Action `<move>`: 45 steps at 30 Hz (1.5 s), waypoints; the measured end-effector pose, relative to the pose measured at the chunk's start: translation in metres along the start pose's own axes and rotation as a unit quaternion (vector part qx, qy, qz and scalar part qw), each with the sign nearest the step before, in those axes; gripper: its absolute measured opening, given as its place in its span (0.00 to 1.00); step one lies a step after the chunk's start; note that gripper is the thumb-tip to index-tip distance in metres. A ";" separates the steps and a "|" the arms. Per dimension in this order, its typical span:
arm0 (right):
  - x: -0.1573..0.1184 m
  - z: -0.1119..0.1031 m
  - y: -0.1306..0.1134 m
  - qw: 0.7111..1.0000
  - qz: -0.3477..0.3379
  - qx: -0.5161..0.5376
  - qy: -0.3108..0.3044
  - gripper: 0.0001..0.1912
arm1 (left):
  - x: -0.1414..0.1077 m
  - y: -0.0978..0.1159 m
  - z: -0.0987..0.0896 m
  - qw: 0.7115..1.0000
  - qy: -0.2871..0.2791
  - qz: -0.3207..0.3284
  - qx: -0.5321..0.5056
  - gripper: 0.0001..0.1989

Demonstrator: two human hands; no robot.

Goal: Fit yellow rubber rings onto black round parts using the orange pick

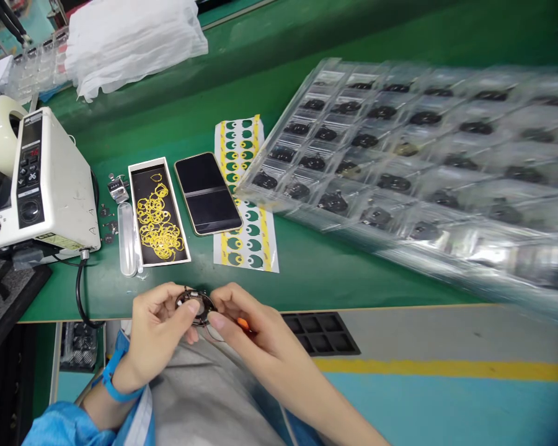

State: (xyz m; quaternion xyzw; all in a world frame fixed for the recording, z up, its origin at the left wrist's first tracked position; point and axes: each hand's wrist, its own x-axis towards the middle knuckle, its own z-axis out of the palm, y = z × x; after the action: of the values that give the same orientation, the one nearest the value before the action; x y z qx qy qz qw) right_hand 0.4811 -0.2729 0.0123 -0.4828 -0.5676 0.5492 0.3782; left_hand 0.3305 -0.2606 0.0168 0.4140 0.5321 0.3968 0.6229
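Observation:
Just off the table's front edge, my left hand [162, 334] pinches a small round black component [196, 306] with an open ring-like frame, its thumb lying across the face. My right hand [248, 328] closes thumb and index finger on the component's right rim. An orange piece [243, 323] shows between the curled fingers of that hand; its kind is hidden. A thin wire or cord hangs below the component. Beyond my hands lies a white box [187, 248] holding many thin yellow rings [160, 226].
A phone [209, 193] overlaps a yellow-and-white sticker sheet [246, 248]. Clear compartment trays [344, 155] with black parts fill the right. On the left stand a tape dispenser [56, 179], a tally counter [117, 188] and a clear plastic strip [127, 238]. White sheets [130, 43] lie behind.

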 end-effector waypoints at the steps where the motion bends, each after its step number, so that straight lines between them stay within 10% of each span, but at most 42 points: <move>1: 0.001 0.000 -0.001 1.000 -0.002 0.004 0.001 0.11 | 0.000 0.000 0.000 1.000 -0.008 0.009 0.010 0.11; 26: 0.006 0.009 0.005 0.997 -0.029 -0.020 0.069 0.14 | -0.001 0.000 0.007 1.000 0.016 0.004 0.023 0.16; 33: 0.001 0.011 0.013 0.994 -0.035 0.025 0.096 0.11 | 0.001 -0.009 0.008 0.985 0.058 0.153 0.059 0.02; 36: -0.002 0.011 0.017 0.989 -0.029 0.066 0.133 0.13 | 0.000 -0.012 0.000 0.936 0.089 0.307 0.150 0.06; 41: -0.002 0.010 0.012 0.974 0.073 0.212 0.037 0.23 | -0.005 -0.016 -0.017 0.763 0.112 0.514 0.375 0.17; 45: 0.002 0.009 0.012 0.955 0.124 0.267 0.030 0.21 | -0.008 -0.028 -0.018 0.737 0.125 0.533 0.396 0.16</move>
State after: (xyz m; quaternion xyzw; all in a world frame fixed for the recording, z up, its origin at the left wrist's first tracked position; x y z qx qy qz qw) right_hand 0.4740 -0.2743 -0.0002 -0.4469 -0.3242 0.7084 0.4397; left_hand 0.3130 -0.2762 -0.0088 0.7857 0.4065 0.4659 0.0173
